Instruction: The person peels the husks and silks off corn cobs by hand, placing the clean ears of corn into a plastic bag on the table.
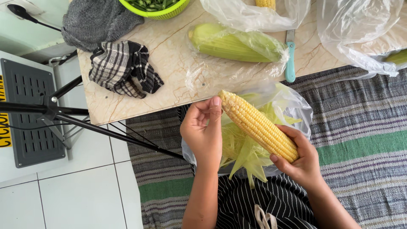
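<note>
Spanning the lap, a plastic bag (296,106) of pale husks (246,152) sits under the shucked corn cob (258,125). It looks firm, fairly light, with bumpy kernels offering grip. The right hand (301,159) wraps its thick base; the left hand (203,131) pinches something fine, probably silk, near the tip.

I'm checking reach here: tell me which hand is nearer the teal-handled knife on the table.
Right. The right hand grips the peeled corn cob's lower end, below the knife; the left hand sits farther left at the cob's tip.
</note>
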